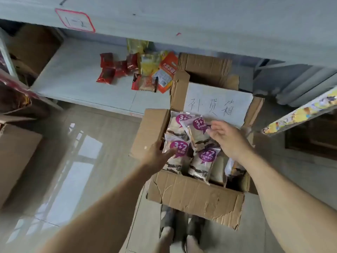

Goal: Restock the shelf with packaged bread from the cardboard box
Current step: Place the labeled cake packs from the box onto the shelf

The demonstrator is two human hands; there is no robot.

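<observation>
An open cardboard box (195, 196) stands on the floor below me, with a handwritten white paper (217, 99) on its far flap. Inside lie several bread packs with purple "3+2" labels. My left hand (156, 156) reaches in from the left, its fingertips resting on the front-left bread pack (177, 154). My right hand (226, 137) hovers over the box's right side, fingers apart, with its fingertips at the corner of a tilted bread pack (197, 132). The white lower shelf (76, 79) lies just beyond the box.
Red snack packs (111, 68) and yellow and orange bags (156, 70) lie on the lower shelf. The shelf above carries a red-bordered label (74, 20). Another cardboard box (16, 152) sits at the left. My shoes (182, 232) are just in front of the box.
</observation>
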